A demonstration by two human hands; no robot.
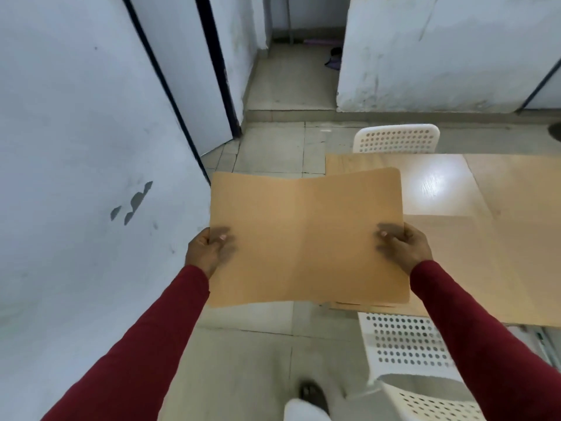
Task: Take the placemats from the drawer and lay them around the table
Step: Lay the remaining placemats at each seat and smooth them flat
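Placemats [306, 238], a tan stack, sit level between my left hand [209, 247] and right hand [403, 247], each pinching a short edge, thumb on top. The long axis runs hand to hand. My right hand is nearer the table [501, 238], just beside it.

1. No text, label, brand, number or sign can be read anywhere in view.
2. The mats [306, 238], table [485, 238], chairs [397, 138] and walls [76, 132] carry no lettering.

Both hands [209, 247] [403, 247] outstretched, fingers [223, 237] clamped.
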